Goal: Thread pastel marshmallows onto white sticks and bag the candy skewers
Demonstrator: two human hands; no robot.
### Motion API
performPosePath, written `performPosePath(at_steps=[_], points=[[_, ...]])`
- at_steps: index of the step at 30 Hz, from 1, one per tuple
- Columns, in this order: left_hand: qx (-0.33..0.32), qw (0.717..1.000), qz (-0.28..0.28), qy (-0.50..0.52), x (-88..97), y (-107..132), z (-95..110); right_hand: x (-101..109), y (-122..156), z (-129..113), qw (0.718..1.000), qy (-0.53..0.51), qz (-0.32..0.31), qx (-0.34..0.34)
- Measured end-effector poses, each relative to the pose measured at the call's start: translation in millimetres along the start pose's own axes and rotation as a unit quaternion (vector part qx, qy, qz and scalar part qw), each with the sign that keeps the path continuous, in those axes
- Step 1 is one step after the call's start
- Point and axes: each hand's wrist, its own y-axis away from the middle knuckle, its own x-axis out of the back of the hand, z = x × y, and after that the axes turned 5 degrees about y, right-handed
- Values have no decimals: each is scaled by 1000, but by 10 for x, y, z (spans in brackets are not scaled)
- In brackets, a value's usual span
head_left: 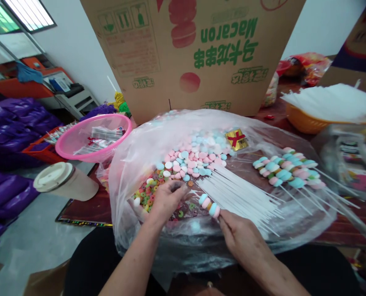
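My left hand (pixel 167 200) rests on a heap of small coloured ring candies (pixel 148 192) inside a wide clear plastic bag (pixel 130 164), fingers curled in a pinch over them; what they pinch is hidden. My right hand (pixel 240 236) pinches a white stick threaded with blue and pink round candies (pixel 209 204). A bundle of bare white sticks (pixel 241 195) lies just right of it. Pink, blue and white round candies (pixel 195 154) are piled further back in the bag. Several finished candy skewers (pixel 286 170) lie to the right.
A big cardboard box (pixel 195 53) stands behind the bag. A pink basin (pixel 93 137) and a lidded paper cup (pixel 65 181) lying on its side are at the left. An orange basket with white sticks (pixel 324 109) sits at the right. Purple bags (pixel 10 123) fill the far left.
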Motion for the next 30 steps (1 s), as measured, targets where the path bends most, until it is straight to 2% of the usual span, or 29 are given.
performPosePath(at_steps=[1, 3, 6, 9, 12, 15, 17, 19, 23, 26, 29, 30], points=[[30, 996, -9, 88, 4, 71, 12, -3, -4, -30, 1000, -4, -14, 5], [79, 967, -6, 244, 7, 194, 33, -4, -25, -75, 999, -6, -32, 7], [83, 947, 25, 308, -4, 283, 39, 4, -40, -113, 999, 9, -46, -2], [45, 968, 38, 245, -34, 294, 1, 26, -1, -142, 998, 36, -43, -5], [-39, 991, 46, 122, -90, 341, -56, 44, 54, -186, 997, 68, -37, -8], [-134, 991, 17, 20, -144, 448, -81, 21, 68, -208, 994, 100, -32, -22], [-170, 985, -24, -14, -155, 482, -63, -12, 45, -174, 995, 94, -18, -22], [-168, 984, -34, -44, -145, 422, -18, -37, 4, -95, 998, 62, 10, -13], [-106, 987, 36, -116, -148, 36, 80, -9, -63, 83, 997, 31, 63, -15], [-73, 992, 21, -99, -198, -214, 88, 50, -59, 125, 997, 46, 55, -20], [-59, 996, 7, -60, -196, -220, 52, 74, -35, 93, 997, 56, 38, -23], [-38, 999, -3, -14, -175, -173, 39, 70, -31, 73, 998, 56, 34, -20]])
